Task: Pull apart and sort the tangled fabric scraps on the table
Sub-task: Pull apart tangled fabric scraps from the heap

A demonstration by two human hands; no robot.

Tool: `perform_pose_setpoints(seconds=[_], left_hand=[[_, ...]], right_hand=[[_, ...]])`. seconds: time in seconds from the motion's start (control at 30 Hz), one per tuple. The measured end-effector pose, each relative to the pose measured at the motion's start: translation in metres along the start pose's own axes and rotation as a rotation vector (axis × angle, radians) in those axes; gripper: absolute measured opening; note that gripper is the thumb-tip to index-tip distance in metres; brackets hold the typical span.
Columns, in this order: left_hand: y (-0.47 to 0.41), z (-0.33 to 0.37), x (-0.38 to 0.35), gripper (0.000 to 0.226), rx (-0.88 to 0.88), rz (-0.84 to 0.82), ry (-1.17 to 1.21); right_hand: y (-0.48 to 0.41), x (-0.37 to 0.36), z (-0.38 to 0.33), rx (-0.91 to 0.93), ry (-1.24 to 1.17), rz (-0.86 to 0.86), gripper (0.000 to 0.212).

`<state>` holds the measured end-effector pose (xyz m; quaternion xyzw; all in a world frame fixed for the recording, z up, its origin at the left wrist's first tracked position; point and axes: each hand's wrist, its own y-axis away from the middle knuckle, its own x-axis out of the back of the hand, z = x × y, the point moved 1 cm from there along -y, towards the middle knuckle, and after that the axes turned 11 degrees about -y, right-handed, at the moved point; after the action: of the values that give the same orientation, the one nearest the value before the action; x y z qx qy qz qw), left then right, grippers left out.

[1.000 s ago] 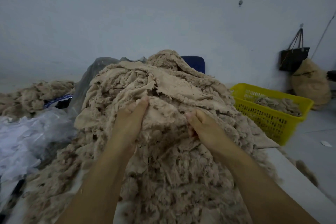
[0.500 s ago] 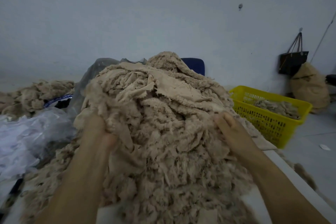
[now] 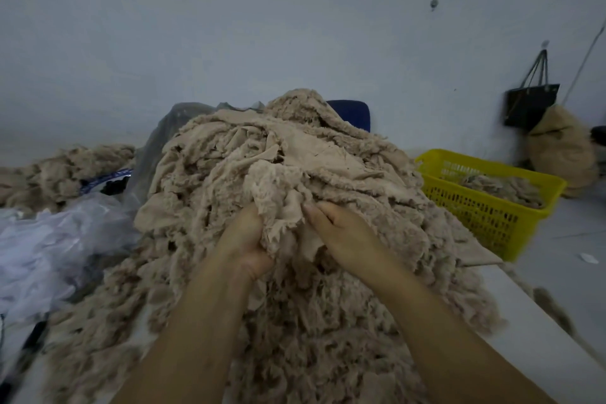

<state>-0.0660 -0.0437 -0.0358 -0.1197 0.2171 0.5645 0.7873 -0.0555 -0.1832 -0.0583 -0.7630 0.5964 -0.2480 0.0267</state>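
Beige, frayed fabric scraps (image 3: 262, 154) are lying in a tall tangled heap that is covering most of the white table (image 3: 531, 321) in front of us, and we are reaching into its middle with both bare arms. Our left hand (image 3: 244, 239) is curling its fingers round a fluffy clump (image 3: 282, 213) of the heap from the left side, with the fingertips buried in the cloth. Our right hand (image 3: 341, 233) is gripping the same clump from the right, its fingers bent and pinching a fold of it. The two hands are sitting close together with only the bunched cloth between them.

Loose, shredded pieces are spilling down the near slope of the heap toward us and trailing over the table's right edge. To our left, crumpled translucent plastic sheeting (image 3: 49, 239) is lying against the heap, and a smaller mound (image 3: 65, 167) of the same beige scraps is sitting beyond it, near the wall (image 3: 295, 26).

A yellow basket (image 3: 475, 210) is standing off the table's right side, lower than the tabletop, and is holding a shallow layer of similar scraps. A dark blue chair back (image 3: 352, 111) is peeking out from behind the top of the heap. On the pale wall to the right a black bag (image 3: 531, 105) is hanging by its straps, and a stuffed tan sack (image 3: 557, 147) is leaning just below and beside it.
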Motion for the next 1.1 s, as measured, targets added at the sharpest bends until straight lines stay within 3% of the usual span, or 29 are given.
perform_pose_setpoints(seconds=[0.1, 0.2, 0.27, 0.33, 0.5, 0.6, 0.63, 0.7, 0.77, 0.87, 0.9, 0.97, 1.0, 1.03, 1.1], left_hand=[[0.004, 0.005, -0.001, 0.028, -0.015, -0.012, 0.033], [0.003, 0.002, 0.001, 0.032, -0.016, 0.030, 0.059], [0.006, -0.001, -0.002, 0.026, -0.009, 0.020, 0.042], [0.006, -0.002, -0.003, 0.024, 0.008, 0.029, -0.005], [0.004, 0.012, 0.020, 0.024, -0.071, 0.247, 0.106], [0.003, 0.021, 0.036, 0.047, -0.139, 0.406, 0.160], [0.004, 0.021, 0.033, 0.050, -0.148, 0.363, 0.105], [0.004, 0.015, 0.020, 0.035, -0.148, 0.280, -0.117], [0.001, 0.005, 0.011, 0.035, -0.120, 0.356, -0.409], [-0.001, -0.005, -0.004, 0.022, -0.058, 0.406, -0.610], [-0.003, -0.007, -0.006, 0.019, -0.039, 0.366, -0.624], [-0.003, -0.008, -0.008, 0.024, -0.033, 0.317, -0.590], [-0.003, -0.007, -0.007, 0.036, -0.027, 0.320, -0.550], [-0.003, -0.006, -0.007, 0.043, -0.024, 0.321, -0.494], [-0.002, -0.001, -0.005, 0.037, -0.037, 0.312, -0.303]], right_hand=[[0.008, 0.003, 0.011, -0.146, -0.290, 0.011, 0.027], [0.013, 0.004, 0.010, -0.199, -0.482, 0.051, 0.057], [0.016, 0.000, 0.005, -0.159, -0.452, -0.011, 0.057], [0.019, -0.006, 0.001, -0.130, -0.356, -0.071, 0.042], [0.028, 0.007, 0.017, -0.101, -0.224, -0.167, 0.044], [0.034, 0.016, 0.022, -0.120, -0.203, -0.150, 0.045], [0.033, 0.018, 0.024, -0.132, -0.190, -0.108, 0.045], [0.031, 0.020, 0.021, -0.164, -0.182, 0.000, 0.043], [0.030, 0.017, 0.015, -0.172, -0.245, 0.060, 0.046], [0.027, 0.009, 0.011, -0.249, -0.484, 0.061, 0.089], [0.027, 0.006, 0.009, -0.235, -0.464, 0.062, 0.084], [0.026, 0.005, 0.006, -0.152, -0.265, 0.111, 0.044], [0.026, 0.006, 0.006, -0.128, -0.169, 0.155, 0.039], [0.027, 0.008, 0.008, -0.115, -0.113, 0.171, 0.043], [0.031, 0.011, 0.014, -0.117, -0.063, 0.121, 0.068]])
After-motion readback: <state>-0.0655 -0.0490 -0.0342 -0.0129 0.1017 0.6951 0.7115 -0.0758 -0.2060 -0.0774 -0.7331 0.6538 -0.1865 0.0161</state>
